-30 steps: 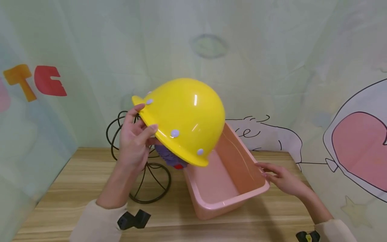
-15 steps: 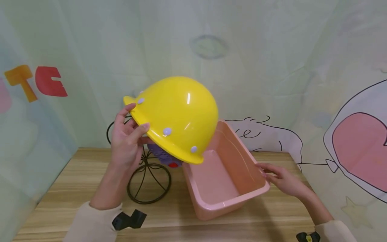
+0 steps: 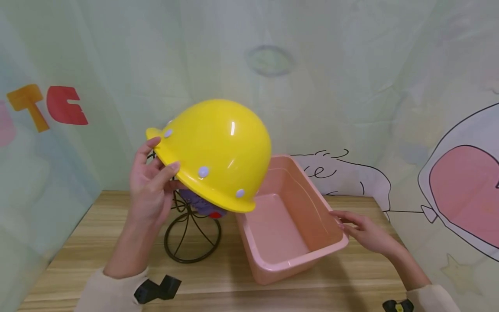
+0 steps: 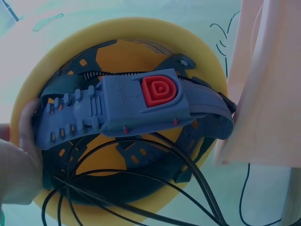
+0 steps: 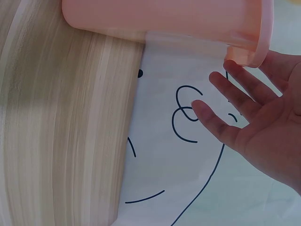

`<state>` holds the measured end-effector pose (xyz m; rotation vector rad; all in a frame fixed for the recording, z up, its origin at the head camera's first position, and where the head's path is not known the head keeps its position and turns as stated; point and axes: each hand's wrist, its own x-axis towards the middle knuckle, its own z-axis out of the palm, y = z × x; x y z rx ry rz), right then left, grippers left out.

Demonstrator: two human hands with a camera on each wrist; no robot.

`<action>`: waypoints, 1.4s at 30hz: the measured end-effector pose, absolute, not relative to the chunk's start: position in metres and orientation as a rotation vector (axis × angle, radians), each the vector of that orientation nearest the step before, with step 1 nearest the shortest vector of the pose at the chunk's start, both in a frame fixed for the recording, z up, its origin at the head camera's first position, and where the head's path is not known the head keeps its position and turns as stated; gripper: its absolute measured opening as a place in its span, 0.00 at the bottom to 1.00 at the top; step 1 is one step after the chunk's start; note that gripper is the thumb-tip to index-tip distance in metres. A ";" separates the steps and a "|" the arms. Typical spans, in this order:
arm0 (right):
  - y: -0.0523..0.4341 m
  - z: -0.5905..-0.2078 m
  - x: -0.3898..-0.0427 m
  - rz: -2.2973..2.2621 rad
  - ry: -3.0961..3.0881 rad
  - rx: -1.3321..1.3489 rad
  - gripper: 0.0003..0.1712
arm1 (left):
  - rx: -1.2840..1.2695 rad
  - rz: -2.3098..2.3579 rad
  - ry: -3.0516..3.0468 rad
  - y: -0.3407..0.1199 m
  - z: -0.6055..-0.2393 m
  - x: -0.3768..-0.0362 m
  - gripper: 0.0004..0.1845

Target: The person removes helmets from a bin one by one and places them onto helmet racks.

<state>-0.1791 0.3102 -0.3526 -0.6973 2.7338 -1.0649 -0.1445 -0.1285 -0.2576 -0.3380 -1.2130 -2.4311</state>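
A yellow hard hat [image 3: 218, 151] with pale rivets tilts in my left hand [image 3: 150, 193], which grips its brim, thumb on top. In the left wrist view I look into the hat's underside: a purple-blue adjusting strap [image 4: 117, 106] with a red button [image 4: 159, 91] crosses the opening. A black wire stand [image 3: 191, 234] stands on the table below the hat, its upper part mostly hidden by hat and hand. My right hand [image 3: 364, 232] pinches the rim of a pink plastic tub [image 3: 296, 258], the other fingers spread loose in the right wrist view.
Both the tub and the stand are on a wood-grain table [image 3: 85, 242]. A printed cloth backdrop [image 3: 331, 86] hangs behind and at the sides. The tub stands just right of the wire stand, with the hat partly overlapping its far left rim.
My left hand has carried the hard hat leftward from over the tub's left part to over the wire stand. The right hand and the tub have stayed in place.
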 end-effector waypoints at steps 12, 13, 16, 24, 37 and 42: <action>0.309 -0.352 -0.178 -1.058 2.743 -0.696 0.21 | -0.382 -2.479 -1.060 -0.141 -0.263 -0.141 0.25; 0.309 -0.352 -0.178 -1.055 2.745 -0.696 0.21 | -0.385 -2.481 -1.053 -0.142 -0.264 -0.141 0.24; 0.310 -0.353 -0.178 -1.053 2.746 -0.693 0.21 | -0.385 -2.477 -1.046 -0.144 -0.266 -0.140 0.24; 0.311 -0.353 -0.179 -1.061 2.738 -0.695 0.21 | -0.387 -2.454 -1.042 -0.149 -0.270 -0.136 0.24; 0.310 -0.350 -0.179 -1.070 2.696 -0.689 0.22 | -0.382 -2.475 -0.952 -0.162 -0.279 -0.132 0.24; 0.310 -0.350 -0.179 -1.069 2.695 -0.684 0.22 | -0.383 -2.478 -0.926 -0.165 -0.282 -0.131 0.24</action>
